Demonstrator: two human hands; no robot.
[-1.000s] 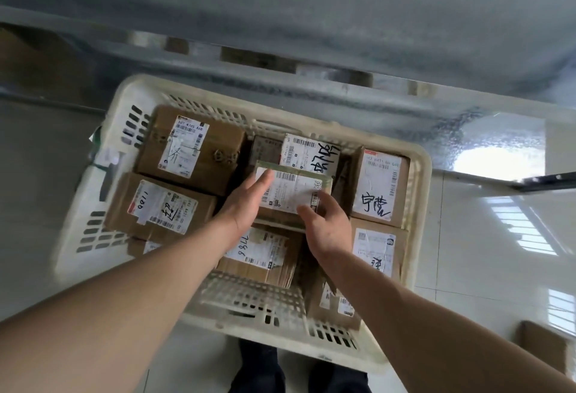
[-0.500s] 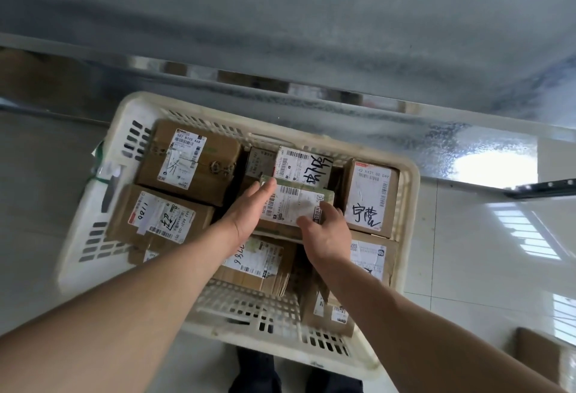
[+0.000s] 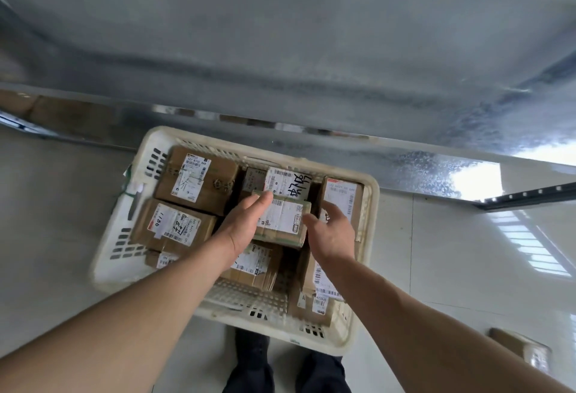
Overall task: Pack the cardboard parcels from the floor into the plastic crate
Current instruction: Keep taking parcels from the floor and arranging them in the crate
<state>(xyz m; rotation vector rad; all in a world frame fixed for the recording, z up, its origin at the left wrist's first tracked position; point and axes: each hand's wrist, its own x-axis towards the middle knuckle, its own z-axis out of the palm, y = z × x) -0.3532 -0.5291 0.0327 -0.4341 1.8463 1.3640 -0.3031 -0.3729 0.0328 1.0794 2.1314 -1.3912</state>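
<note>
With the left hand point(image 3: 241, 230) flat against the parcel point(image 3: 282, 222) lying atop others in the crate point(image 3: 367, 236) and the right hand point(image 3: 332, 233) open just beside it, gripping nothing, the unsteadied parcel could slide off.

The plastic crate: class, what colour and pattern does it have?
Cream-white crate with slotted, perforated walls; head view.

Cream slotted crate point(image 3: 367, 236) — brown parcels point(image 3: 199, 180), white labels point(image 3: 282, 216).
</note>
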